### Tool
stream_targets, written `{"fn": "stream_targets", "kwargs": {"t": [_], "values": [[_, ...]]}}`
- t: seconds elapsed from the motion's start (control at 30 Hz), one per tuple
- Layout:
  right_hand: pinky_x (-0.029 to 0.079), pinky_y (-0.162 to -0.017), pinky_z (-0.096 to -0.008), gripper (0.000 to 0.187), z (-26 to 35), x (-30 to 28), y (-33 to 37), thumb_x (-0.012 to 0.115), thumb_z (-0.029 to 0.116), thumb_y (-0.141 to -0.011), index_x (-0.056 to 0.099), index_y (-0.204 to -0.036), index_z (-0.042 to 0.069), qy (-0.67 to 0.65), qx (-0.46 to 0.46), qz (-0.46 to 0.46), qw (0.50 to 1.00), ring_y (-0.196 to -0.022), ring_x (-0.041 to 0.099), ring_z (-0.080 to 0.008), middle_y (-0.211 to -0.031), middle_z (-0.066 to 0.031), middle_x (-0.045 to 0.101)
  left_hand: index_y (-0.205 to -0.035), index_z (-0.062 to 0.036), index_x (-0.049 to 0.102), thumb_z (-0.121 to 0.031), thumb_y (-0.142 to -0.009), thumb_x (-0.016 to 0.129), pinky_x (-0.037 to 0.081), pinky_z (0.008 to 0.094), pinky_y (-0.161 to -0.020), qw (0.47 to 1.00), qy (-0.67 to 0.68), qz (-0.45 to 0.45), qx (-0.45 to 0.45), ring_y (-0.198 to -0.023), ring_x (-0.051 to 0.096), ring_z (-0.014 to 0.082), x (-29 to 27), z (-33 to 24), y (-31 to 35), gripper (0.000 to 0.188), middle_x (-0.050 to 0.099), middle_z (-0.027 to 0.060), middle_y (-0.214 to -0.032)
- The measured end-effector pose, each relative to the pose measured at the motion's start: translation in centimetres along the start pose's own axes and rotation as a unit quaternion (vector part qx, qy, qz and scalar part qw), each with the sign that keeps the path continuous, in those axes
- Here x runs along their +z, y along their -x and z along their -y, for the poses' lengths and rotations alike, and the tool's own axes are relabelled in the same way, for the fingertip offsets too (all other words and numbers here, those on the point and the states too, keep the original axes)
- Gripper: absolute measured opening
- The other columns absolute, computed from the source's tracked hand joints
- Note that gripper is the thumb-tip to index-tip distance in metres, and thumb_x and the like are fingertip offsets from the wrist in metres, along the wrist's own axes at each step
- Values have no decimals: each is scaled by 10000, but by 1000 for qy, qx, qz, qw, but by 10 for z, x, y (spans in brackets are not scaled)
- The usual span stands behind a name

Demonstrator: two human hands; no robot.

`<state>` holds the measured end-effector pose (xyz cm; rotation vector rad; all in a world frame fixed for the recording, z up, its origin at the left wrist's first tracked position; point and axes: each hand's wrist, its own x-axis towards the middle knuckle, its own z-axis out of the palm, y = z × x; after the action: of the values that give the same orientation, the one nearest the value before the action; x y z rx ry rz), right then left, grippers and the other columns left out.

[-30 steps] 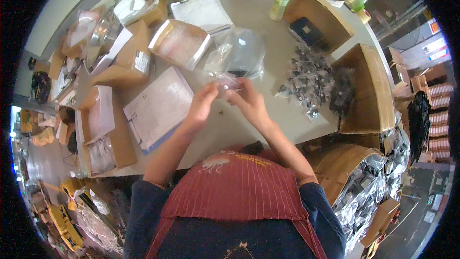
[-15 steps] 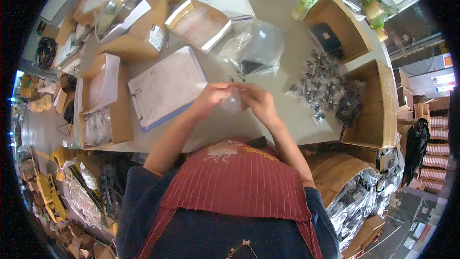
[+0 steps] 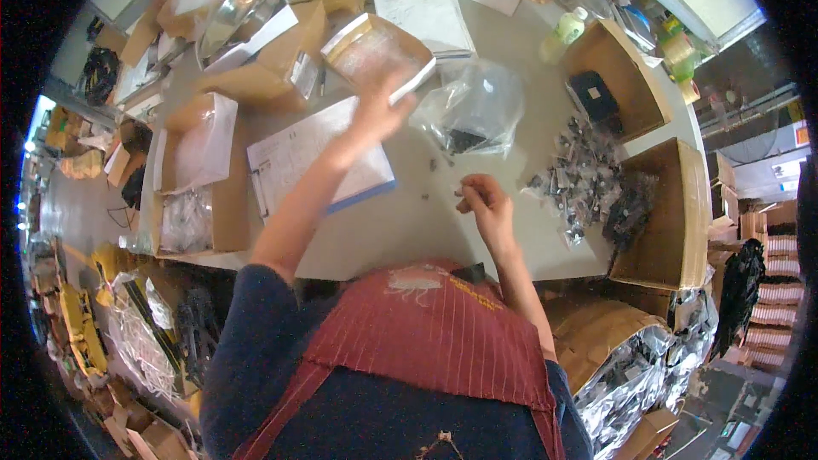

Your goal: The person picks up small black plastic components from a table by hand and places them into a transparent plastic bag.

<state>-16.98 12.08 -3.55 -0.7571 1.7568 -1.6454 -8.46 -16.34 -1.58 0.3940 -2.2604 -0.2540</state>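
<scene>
My left hand (image 3: 381, 112) is smeared by motion at the near edge of a shallow cardboard box (image 3: 419, 77) with clear plastic bags (image 3: 366, 51) inside. Whether its fingers hold anything cannot be made out. Over the table's middle, my right hand (image 3: 489, 204) is closed in a pinch, with a tiny pale bit at the fingertips too small to name. A few small dark parts (image 3: 432, 164) lie on the tabletop to its left. Beyond it rests a large clear plastic bag (image 3: 481, 106) with dark pieces in it.
A clipboard with papers (image 3: 294, 149) lies under my left forearm. On the right, a heap of small bagged dark parts (image 3: 579, 175) spills beside an open carton (image 3: 669, 213). Another carton (image 3: 200, 213) with plastic bags stands left. A bottle (image 3: 562, 37) stands at the back right.
My hands were together over the table with clear plastic between them. They have parted: the left has swung forward to the shallow box, the right stays pinched, slightly nearer and to the right.
</scene>
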Motion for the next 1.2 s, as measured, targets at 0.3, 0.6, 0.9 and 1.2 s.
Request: {"fn": "stream_targets", "kwargs": {"t": [0.3,0.6,0.9,1.2], "values": [[563,-755,-357,208,5,13,-29,605,32,-925,642,-1121,-28,213,-125,29,969,-840,713,-256,-955,-138,720,-1152,-41,679,-185,-953,639,550,356,-699,897,257,283,-221,-736,708,205,-14,-77,114,249,737,112,-858],[393,-1069,-491,527,-35,28,-109,633,75,-800,531,-1315,34,577,-215,22,788,-1292,464,-377,-1342,-193,536,-1027,-102,729,-201,-906,600,531,402,-796,880,231,270,-315,-889,687,331,-31,-91,125,203,718,155,-968],[361,-1085,-496,574,-62,18,-85,659,129,-799,493,-1336,18,576,-273,0,770,-1281,450,-367,-1349,-165,512,-1074,-70,721,-181,-917,663,520,361,-808,901,223,259,-268,-904,677,283,-11,-105,147,200,717,127,-1003],[408,-1069,-481,498,-57,-2,-45,578,17,-798,540,-1293,-14,473,-337,32,813,-1247,483,-391,-1341,-180,522,-1015,-85,714,-260,-923,606,516,419,-754,876,243,295,-294,-843,675,322,-18,-114,156,226,704,142,-883]]}}
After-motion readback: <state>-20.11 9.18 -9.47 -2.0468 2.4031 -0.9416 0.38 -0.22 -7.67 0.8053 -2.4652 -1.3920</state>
